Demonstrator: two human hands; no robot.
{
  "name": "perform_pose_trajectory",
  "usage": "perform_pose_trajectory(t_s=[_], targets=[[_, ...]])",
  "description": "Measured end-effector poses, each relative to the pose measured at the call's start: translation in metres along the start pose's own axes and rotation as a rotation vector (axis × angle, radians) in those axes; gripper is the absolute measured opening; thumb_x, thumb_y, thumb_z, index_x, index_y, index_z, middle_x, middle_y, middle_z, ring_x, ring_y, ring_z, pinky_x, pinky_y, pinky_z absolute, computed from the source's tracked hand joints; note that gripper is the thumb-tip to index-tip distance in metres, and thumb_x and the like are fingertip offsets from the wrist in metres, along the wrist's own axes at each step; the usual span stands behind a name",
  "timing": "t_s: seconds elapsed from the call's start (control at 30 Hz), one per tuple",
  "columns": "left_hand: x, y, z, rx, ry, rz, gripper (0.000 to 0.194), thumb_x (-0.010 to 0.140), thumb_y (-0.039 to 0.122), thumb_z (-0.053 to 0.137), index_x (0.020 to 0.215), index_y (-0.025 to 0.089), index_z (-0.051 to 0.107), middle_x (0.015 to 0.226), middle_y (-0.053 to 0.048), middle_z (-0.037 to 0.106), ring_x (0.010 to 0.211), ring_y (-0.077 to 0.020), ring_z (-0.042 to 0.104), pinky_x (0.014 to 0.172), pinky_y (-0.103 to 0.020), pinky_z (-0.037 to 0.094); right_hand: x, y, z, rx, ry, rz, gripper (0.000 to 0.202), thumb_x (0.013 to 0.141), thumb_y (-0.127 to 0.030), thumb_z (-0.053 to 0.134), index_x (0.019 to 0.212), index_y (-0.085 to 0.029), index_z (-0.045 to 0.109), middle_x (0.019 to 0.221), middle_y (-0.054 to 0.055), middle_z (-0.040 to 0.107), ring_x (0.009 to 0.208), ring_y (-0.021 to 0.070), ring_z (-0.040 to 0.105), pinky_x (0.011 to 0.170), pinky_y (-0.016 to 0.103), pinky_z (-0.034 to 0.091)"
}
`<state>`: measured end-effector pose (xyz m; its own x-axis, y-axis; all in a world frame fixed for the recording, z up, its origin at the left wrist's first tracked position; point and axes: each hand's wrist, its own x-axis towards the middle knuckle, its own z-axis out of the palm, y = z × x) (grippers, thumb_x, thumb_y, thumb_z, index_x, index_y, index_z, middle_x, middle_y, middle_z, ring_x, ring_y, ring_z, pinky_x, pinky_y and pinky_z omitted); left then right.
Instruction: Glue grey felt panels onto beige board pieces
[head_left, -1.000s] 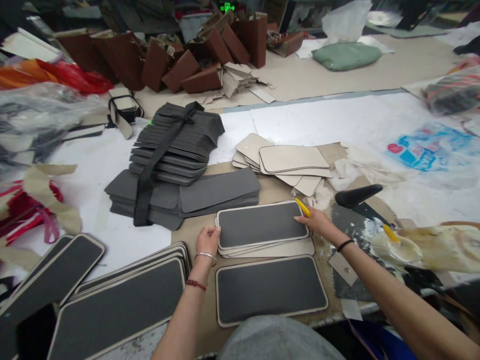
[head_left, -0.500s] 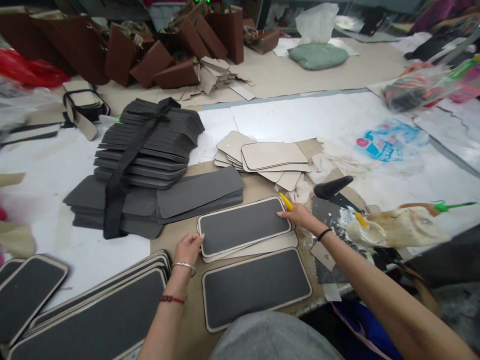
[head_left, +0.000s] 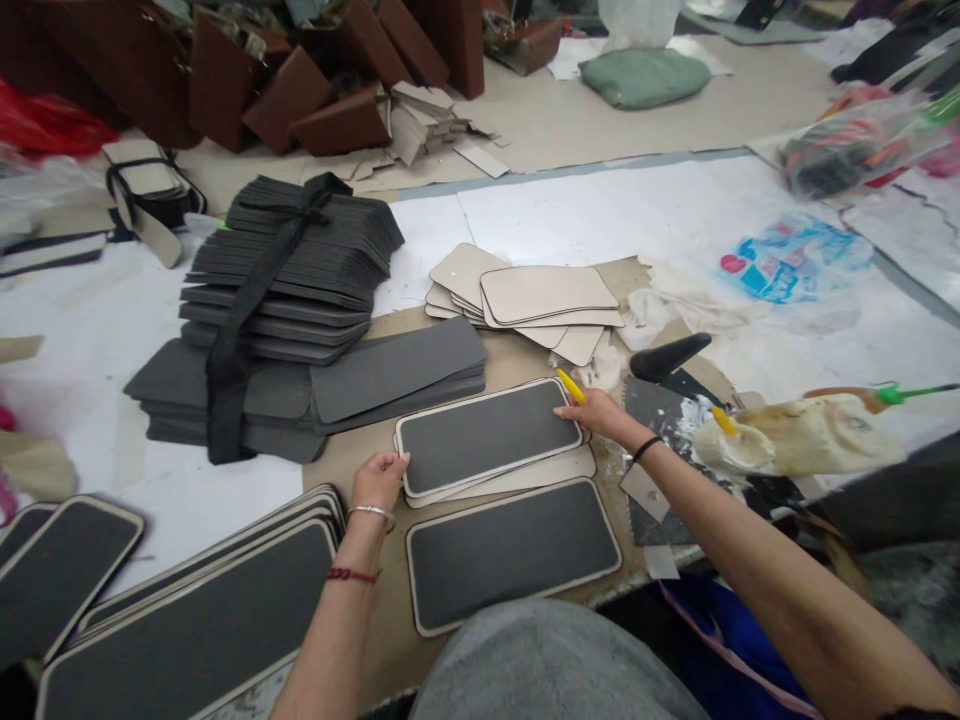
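At the left edge of a dark grey panel with a beige border (head_left: 487,440), my left hand (head_left: 381,478) is closed, thumb and fingers pinching the rim. My right hand (head_left: 596,412) is closed around a thin yellow tool (head_left: 570,386) whose far end is hidden in the hand. Its fingertips also press on the panel's right end. Beneath that panel lie beige pieces (head_left: 525,476), partly covered and fanned out. A second bordered panel (head_left: 514,555) rests flat just in front, close to my body.
Grey sheets tied with a black strap (head_left: 285,270) and beige cut pieces (head_left: 551,295) stand behind. Stacked bordered panels (head_left: 202,620) lie at left. On the right are a white-smeared board (head_left: 660,420), a black-handled tool (head_left: 670,357) and a cream container (head_left: 817,440). Brown bags (head_left: 337,60) line the back.
The view has tilted slightly, so the table's contents sit a little higher in the picture. Both hands keep their places at the panel's two ends.
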<state>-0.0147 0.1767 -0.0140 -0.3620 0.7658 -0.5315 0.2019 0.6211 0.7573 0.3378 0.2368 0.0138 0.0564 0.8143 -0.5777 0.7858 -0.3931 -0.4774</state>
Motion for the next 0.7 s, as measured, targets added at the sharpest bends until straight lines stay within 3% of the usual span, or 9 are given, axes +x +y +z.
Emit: perform_pose_trajectory(t_s=[0.17, 0.33, 0.57, 0.7], targets=[[-0.005, 0.006, 0.002, -0.017, 0.017, 0.026, 0.036, 0.044, 0.049, 0.064, 0.051, 0.018, 0.048, 0.045, 0.005, 0.045, 0.045, -0.0083, 0.041, 0.048, -0.023, 0.036, 0.000, 0.000, 0.002, -0.011, 0.006, 0.023, 0.025, 0.069, -0.040, 0.059, 0.067, -0.016, 0.054, 0.045, -0.006, 0.044, 0.043, 0.0084, 0.041, 0.044, 0.021, 0.030], [-0.010, 0.008, 0.003, -0.047, 0.029, 0.084, 0.037, 0.045, 0.050, 0.063, 0.054, 0.018, 0.045, 0.048, 0.006, 0.043, 0.048, -0.0077, 0.038, 0.049, -0.022, 0.034, -0.002, 0.001, 0.002, -0.074, 0.062, -0.044, 0.025, 0.069, -0.040, 0.058, 0.065, -0.018, 0.049, 0.051, -0.006, 0.043, 0.049, 0.0087, 0.042, 0.048, 0.021, 0.029], [-0.016, 0.012, 0.000, -0.109, 0.024, 0.179, 0.037, 0.049, 0.049, 0.064, 0.055, 0.019, 0.042, 0.048, 0.007, 0.041, 0.047, -0.0070, 0.037, 0.049, -0.021, 0.031, -0.005, 0.003, -0.003, 0.032, 0.074, -0.132, 0.029, 0.066, -0.045, 0.057, 0.063, -0.019, 0.044, 0.055, -0.005, 0.042, 0.053, 0.0088, 0.039, 0.051, 0.022, 0.030], [-0.017, 0.019, -0.002, -0.266, -0.019, 0.111, 0.039, 0.045, 0.044, 0.070, 0.055, 0.018, 0.042, 0.046, 0.008, 0.043, 0.045, -0.0049, 0.037, 0.047, -0.019, 0.031, -0.008, 0.000, -0.008, 0.101, 0.017, -0.144, 0.034, 0.065, -0.050, 0.056, 0.062, -0.019, 0.043, 0.052, -0.005, 0.040, 0.049, 0.0085, 0.037, 0.049, 0.023, 0.029]])
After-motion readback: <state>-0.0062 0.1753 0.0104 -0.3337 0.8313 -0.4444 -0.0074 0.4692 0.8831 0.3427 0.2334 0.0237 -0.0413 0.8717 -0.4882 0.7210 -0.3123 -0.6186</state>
